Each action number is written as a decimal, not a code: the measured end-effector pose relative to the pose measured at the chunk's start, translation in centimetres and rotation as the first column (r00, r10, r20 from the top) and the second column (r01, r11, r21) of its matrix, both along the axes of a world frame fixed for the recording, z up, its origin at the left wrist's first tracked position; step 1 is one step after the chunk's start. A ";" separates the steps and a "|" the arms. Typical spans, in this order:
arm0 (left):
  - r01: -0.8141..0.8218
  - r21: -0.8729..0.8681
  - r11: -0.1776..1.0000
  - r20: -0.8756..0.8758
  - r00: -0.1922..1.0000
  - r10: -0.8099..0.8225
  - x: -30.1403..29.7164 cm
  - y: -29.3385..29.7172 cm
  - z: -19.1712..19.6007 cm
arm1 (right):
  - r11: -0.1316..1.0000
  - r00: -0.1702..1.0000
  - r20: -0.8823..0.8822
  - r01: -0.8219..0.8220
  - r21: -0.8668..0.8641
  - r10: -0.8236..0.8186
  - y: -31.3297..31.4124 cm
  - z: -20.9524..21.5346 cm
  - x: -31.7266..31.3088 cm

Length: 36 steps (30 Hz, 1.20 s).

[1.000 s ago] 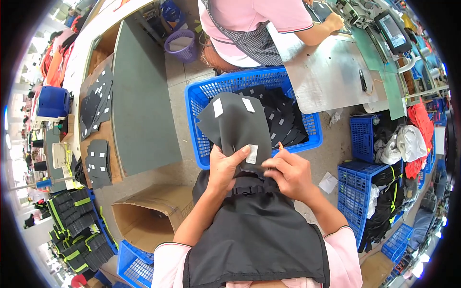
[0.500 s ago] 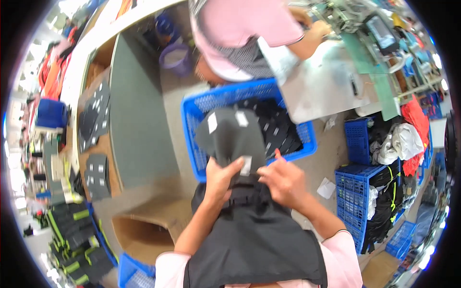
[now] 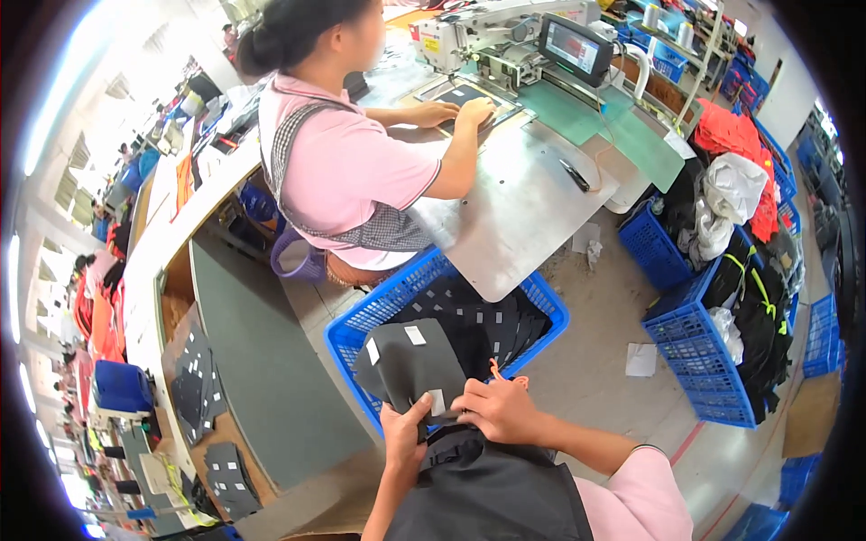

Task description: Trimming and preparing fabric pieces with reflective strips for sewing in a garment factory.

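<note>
My left hand grips the lower edge of a dark grey fabric piece, thumb on top. The piece has a rounded far end and three small white patches on its face. At its right lower edge, beside a white patch, my right hand is closed with the fingertips pinched together. An orange tool sticks out from that hand, perhaps thread snips; its working end is hidden. Just beyond the piece, a blue plastic basket holds many dark pieces with white patches.
A co-worker in pink has both hands at a sewing machine on a metal table. A grey board stands at left, beside shelved dark pieces. Blue crates with fabric stand at right. Paper lies on the floor.
My view has tilted up and shifted, bringing the co-worker's hands and the machine into sight. Both my hands keep the fabric piece, which sits lower in the picture.
</note>
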State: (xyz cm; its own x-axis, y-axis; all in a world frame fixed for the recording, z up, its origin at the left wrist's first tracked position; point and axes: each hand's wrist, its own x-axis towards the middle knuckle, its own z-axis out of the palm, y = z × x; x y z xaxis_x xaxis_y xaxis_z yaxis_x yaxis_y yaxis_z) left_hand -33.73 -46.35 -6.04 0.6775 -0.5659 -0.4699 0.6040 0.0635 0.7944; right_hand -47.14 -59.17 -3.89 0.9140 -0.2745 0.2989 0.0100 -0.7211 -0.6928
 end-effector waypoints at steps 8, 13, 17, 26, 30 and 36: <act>-0.052 -0.067 0.996 0.022 0.998 0.053 -0.3 -1.5 0.8 | -0.115 0.979 -0.186 0.176 0.978 -0.083 0.0 -2.8 -0.3; 0.014 -0.077 0.997 -0.006 1.000 -0.014 -0.6 -1.1 1.3 | -0.206 0.970 -0.152 0.112 0.972 -0.190 0.8 -2.0 0.8; 0.175 -0.122 0.977 -0.002 0.984 -0.176 0.6 0.4 1.3 | 0.039 0.966 -0.140 0.152 0.988 -0.217 -0.5 -2.6 -0.8; 0.091 -0.090 0.992 0.006 0.996 -0.091 1.0 1.1 1.2 | 0.054 0.938 -0.202 0.226 0.973 -0.282 -1.9 -2.0 0.0; 0.117 -0.122 0.986 -0.006 0.993 -0.119 1.4 -0.1 1.9 | 0.684 0.767 -0.028 0.587 0.433 -0.641 -2.4 -3.7 0.2; 0.112 -0.095 0.989 0.070 0.992 -0.106 1.0 1.1 0.9 | 0.930 0.969 0.070 0.206 0.303 -0.238 1.7 -0.7 0.0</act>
State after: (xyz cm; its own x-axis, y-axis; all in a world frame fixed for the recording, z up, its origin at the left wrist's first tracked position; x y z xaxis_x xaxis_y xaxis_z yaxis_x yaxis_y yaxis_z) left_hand -32.78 -45.28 -5.16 0.6363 -0.6795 -0.3652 0.5593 0.0803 0.8251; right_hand -47.13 -57.46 -4.62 0.7877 -0.5562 0.2647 -0.0441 -0.4795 -0.8764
